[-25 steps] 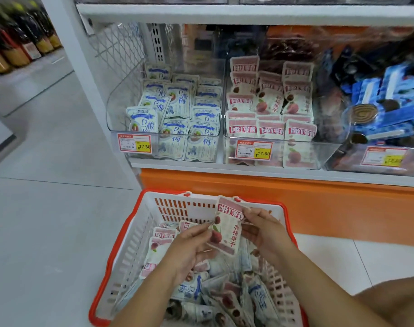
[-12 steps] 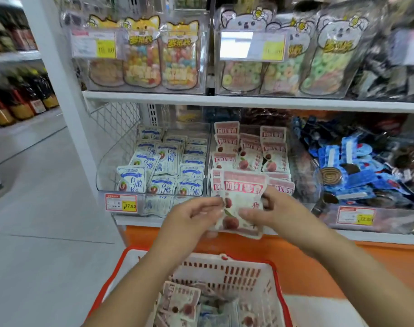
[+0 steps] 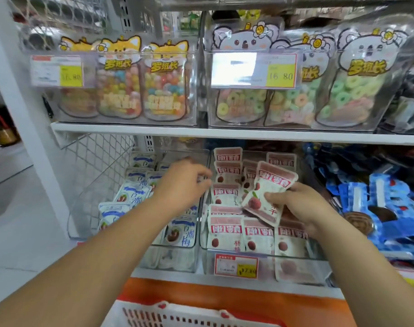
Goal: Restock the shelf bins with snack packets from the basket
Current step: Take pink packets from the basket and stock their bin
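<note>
My right hand (image 3: 300,208) pinches a pink-and-white snack packet (image 3: 267,194) with a red berry on it, tilted over the clear bin of matching pink packets (image 3: 260,253). Several of those packets stand in rows inside that bin. My left hand (image 3: 182,182) hovers over the divide between this bin and the clear bin of blue-and-white packets (image 3: 177,256) to the left, fingers loosely curled and holding nothing. The white basket with a red rim (image 3: 189,315) shows only its top edge at the bottom of the view.
A white shelf board (image 3: 225,133) runs just above the bins, carrying clear bins of gummy bags. Blue packets (image 3: 378,204) fill the bin at the right. A white upright post (image 3: 24,119) and wire mesh stand at the left, an orange base panel below.
Both hands rose from the basket to the shelf. The left hand let go of the pink packet and moved left; the right hand carried the packet over the pink bin.
</note>
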`<state>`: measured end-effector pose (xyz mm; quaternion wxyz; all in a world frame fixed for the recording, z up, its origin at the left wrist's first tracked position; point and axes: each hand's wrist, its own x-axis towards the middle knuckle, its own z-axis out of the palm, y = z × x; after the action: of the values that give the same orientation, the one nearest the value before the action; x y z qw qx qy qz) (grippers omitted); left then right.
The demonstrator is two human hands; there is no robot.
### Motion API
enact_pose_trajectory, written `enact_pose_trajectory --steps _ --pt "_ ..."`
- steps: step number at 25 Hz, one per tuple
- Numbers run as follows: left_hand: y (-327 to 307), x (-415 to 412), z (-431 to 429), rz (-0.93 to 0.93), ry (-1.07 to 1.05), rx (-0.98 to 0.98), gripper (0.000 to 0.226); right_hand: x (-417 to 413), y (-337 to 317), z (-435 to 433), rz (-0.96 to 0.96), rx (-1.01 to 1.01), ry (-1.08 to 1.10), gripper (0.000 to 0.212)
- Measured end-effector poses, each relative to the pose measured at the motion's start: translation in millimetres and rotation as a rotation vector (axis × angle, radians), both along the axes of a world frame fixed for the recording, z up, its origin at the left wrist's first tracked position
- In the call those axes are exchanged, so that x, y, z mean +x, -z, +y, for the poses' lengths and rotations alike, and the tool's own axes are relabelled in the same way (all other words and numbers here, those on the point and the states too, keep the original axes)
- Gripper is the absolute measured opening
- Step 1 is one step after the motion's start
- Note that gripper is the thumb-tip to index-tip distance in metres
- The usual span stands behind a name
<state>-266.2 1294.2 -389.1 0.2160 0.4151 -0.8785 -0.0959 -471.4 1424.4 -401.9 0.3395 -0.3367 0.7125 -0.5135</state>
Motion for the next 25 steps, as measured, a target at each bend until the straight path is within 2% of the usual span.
enact_pose_trajectory --steps 1,4,6,9,15,17,19,22,24,25 --pt "-8.3 -17.0 -13.3 -0.116 0.007 -0.055 0.019 -6.8 3.5 -0.6 -0.024 -0.002 0.013 0.011" --pt "-24.0 -63.8 -35.8 -0.253 -0.145 0.008 0.022 -18.2 14.9 -5.0 -0.01 0.095 -0.01 0.03" --pt "-19.5 -87.7 -42.9 -0.381 -0.153 -0.025 0.043 -24.4 21.9 -6.2 -0.013 0.169 -0.035 0.044" --pt "-11.2 -94.0 -52.4 -0.495 -0.139 -0.013 0.069 -30.1 24.0 -7.6 -0.036 0.184 -0.063 0.033" --pt "0.1 -106.9 -66.3 -0.497 -0.179 0.022 0.078 -33.7 19.7 -7.9 -0.027 0.176 -0.095 0.019" --pt "-3.3 -107.5 -66.9 -0.644 -0.153 -0.027 0.075 -33.8 19.2 -8.9 -0.031 0.163 -0.101 0.019" --pt "-9.0 -103.5 -68.3 -0.712 -0.114 -0.019 0.071 -31.4 21.0 -11.3 -0.041 0.158 -0.101 0.018" --pt "-9.2 -96.4 -70.3 -0.669 -0.101 -0.082 0.063 -17.1 20.8 -18.8 -0.093 0.129 -0.142 0.013" --pt "-5.2 -94.1 -74.8 -0.584 -0.084 -0.123 0.047 -1.8 19.5 -28.0 -0.088 0.114 -0.184 0.015" --pt "-4.0 -93.0 -77.0 -0.531 -0.07 -0.144 0.035 5.7 18.8 -35.3 -0.036 0.121 -0.197 0.022"
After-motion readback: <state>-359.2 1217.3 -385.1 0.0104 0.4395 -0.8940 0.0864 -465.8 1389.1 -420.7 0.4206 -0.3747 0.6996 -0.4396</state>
